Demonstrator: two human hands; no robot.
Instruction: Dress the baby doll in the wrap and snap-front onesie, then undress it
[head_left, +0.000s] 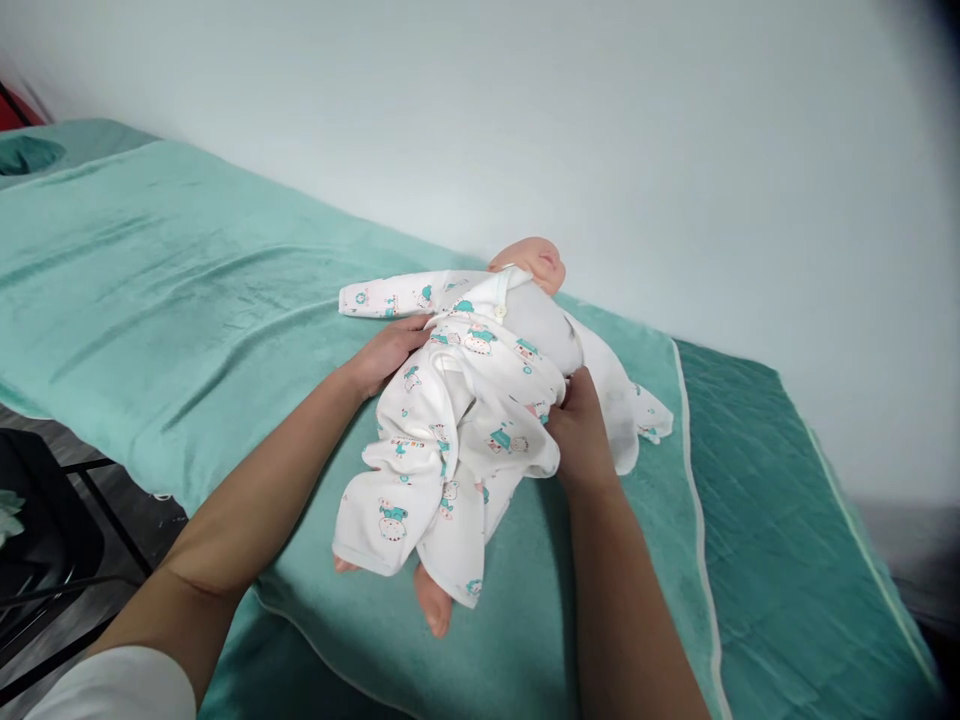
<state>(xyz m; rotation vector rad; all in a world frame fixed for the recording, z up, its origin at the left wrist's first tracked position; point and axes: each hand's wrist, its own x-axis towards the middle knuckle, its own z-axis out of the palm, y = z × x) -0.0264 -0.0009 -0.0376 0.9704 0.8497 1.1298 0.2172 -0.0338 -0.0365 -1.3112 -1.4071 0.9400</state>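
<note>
A baby doll (534,258) lies on its back on a green sheet, head toward the wall and bare feet (433,602) toward me. It wears a white printed baby jacket (390,295), pulled open on the right, where the bare white torso (536,325) shows. White printed baby trousers (506,438) cover its legs, bunched at the waist. My left hand (391,352) is at the waist on the left, its fingertips hidden at the trousers' edge. At the opposite side, my right hand (579,425) is closed on the waistband, its fingers partly hidden.
The light green sheet (187,250) covers a long bed against a pale wall (480,110). A darker quilted cover (780,500) shows at the right. Beside the bed at lower left stands a black chair-like object (45,500) with thin legs on a wood-look floor.
</note>
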